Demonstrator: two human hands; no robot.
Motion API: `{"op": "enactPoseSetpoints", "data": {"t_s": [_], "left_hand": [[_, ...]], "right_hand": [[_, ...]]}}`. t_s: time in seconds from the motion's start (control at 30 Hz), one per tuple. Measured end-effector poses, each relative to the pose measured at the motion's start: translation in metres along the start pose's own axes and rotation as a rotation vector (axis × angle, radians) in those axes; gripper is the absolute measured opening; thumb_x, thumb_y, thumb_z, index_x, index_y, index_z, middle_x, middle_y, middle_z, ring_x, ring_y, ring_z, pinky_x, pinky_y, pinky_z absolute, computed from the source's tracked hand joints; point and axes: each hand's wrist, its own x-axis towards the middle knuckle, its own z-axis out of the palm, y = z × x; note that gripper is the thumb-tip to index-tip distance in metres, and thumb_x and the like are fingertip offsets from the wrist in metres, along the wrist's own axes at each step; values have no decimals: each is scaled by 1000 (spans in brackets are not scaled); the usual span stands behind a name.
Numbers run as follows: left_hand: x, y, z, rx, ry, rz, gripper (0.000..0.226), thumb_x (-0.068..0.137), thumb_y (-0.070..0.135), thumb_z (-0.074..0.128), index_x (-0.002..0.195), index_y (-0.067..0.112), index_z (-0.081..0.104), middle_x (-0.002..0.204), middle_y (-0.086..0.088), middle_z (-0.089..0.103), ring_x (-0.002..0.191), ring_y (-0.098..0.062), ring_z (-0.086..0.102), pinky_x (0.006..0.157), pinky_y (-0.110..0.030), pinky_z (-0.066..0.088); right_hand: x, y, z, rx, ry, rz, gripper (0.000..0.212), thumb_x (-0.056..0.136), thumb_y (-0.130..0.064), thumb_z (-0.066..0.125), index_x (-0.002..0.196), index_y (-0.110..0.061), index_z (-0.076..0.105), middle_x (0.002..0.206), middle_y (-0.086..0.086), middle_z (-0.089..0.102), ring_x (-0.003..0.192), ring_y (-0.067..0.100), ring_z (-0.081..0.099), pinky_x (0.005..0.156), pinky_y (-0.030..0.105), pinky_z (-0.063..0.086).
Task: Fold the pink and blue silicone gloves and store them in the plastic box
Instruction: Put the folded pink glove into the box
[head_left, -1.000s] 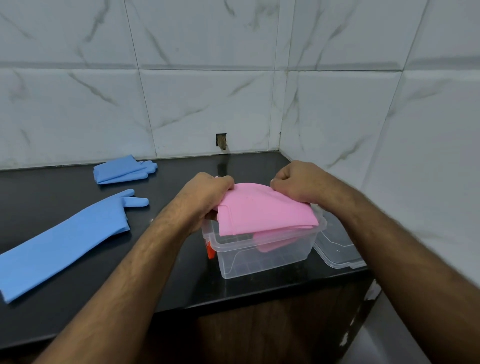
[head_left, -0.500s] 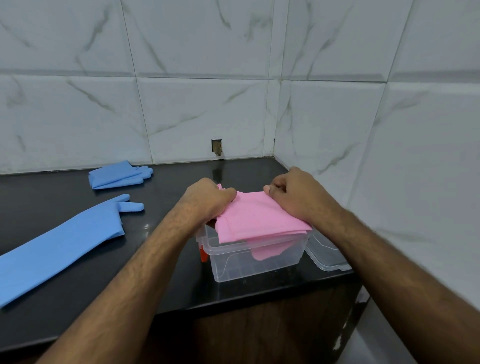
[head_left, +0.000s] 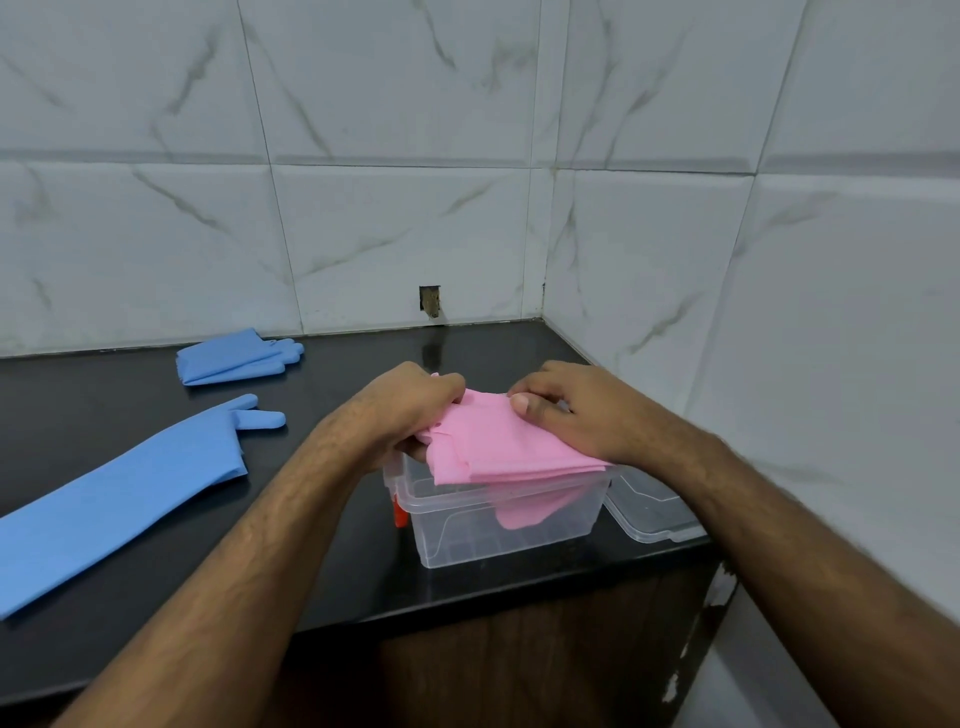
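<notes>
A: What do we have nearest us on the bench (head_left: 322, 582)?

B: The plastic box (head_left: 498, 519), clear, by the near edge, a red latch (head_left: 399, 515) on its left end. Its lid (head_left: 652, 512) lies just right of it.

A: And the pink gloves (head_left: 511, 441)?

B: Folded into a stack lying across the box's rim, one flap hanging inside. Its long axis runs far-left to near-right. Our left hand (head_left: 410, 410) holds the stack's left edge in a curled grip; our right hand (head_left: 571, 410) pinches its far edge, thumb on top.

A: Anything further left?

B: An unfolded blue glove (head_left: 130, 499) lies flat, fingers pointing far-right. Beyond it, a folded blue glove (head_left: 234, 358) by the tiled wall (head_left: 363, 208).
</notes>
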Motion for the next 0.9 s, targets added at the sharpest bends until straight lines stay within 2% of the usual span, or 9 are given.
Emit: {"op": "enactPoseSetpoints", "data": {"t_s": [0.13, 0.3, 0.4, 0.5, 0.57, 0.63, 0.7, 0.8, 0.9], "left_hand": [[-4, -5, 1, -16, 24, 73, 34, 95, 35, 57, 73, 11, 65, 52, 1, 66, 47, -11, 67, 42, -19, 45], [-11, -8, 0, -60, 46, 147, 40, 99, 33, 57, 66, 11, 62, 48, 1, 64, 45, -9, 66, 40, -17, 43], [-13, -10, -1, -53, 47, 157, 41, 100, 34, 57, 68, 10, 64, 52, 1, 66, 50, -11, 67, 42, -16, 46], [-12, -11, 1, -23, 89, 169, 44, 99, 39, 57, 65, 12, 61, 52, 1, 64, 54, -15, 66, 48, -21, 47], [-12, -10, 5, 32, 192, 192, 53, 97, 52, 59, 61, 14, 55, 51, 1, 58, 49, -12, 59, 50, -22, 43], [-15, -9, 11, 79, 358, 223, 65, 94, 62, 59, 53, 15, 44, 44, 3, 45, 38, -7, 45, 40, -16, 33], [-16, -11, 18, 98, 497, 261, 67, 95, 61, 59, 52, 13, 43, 45, 3, 39, 41, -11, 39, 42, -20, 29], [-19, -14, 22, 132, 605, 303, 46, 98, 56, 59, 77, 15, 57, 64, 8, 50, 56, -4, 45, 51, -17, 28], [-21, -14, 22, 205, 613, 345, 38, 99, 48, 60, 112, 12, 61, 99, 2, 57, 78, -8, 52, 62, -16, 35]], "right_hand": [[6, -1, 1, -61, -4, -51, 44, 109, -43, 34, 152, -36, 44, 125, -4, 49, 124, 17, 46, 111, 48, 38], [30, -14, -1, 57, -95, -81, 39, 110, -36, 37, 144, -30, 56, 133, 0, 52, 129, 19, 46, 114, 47, 34], [37, -16, 0, 123, -91, -88, 35, 109, -36, 42, 134, -25, 64, 125, -3, 58, 115, 15, 56, 100, 32, 40], [36, -14, 5, 152, -122, -87, 34, 108, -41, 43, 115, -23, 71, 109, -8, 57, 98, 7, 58, 82, 25, 39], [37, -15, 8, 141, -136, -80, 36, 108, -41, 44, 101, -16, 70, 104, -3, 56, 94, 12, 59, 78, 27, 42], [37, -15, 9, 126, -112, -84, 40, 107, -39, 45, 91, -7, 64, 103, 8, 57, 93, 24, 60, 82, 36, 48], [34, -15, 9, 123, -85, -108, 39, 107, -38, 45, 90, -8, 63, 102, 11, 57, 94, 26, 58, 88, 45, 50], [30, -14, 11, 95, -56, -116, 33, 107, -38, 46, 112, -19, 71, 104, 1, 58, 99, 15, 55, 99, 53, 46], [28, -15, 12, 35, 0, -107, 31, 105, -40, 50, 131, -30, 63, 116, -5, 55, 113, 12, 50, 107, 52, 40]]}}
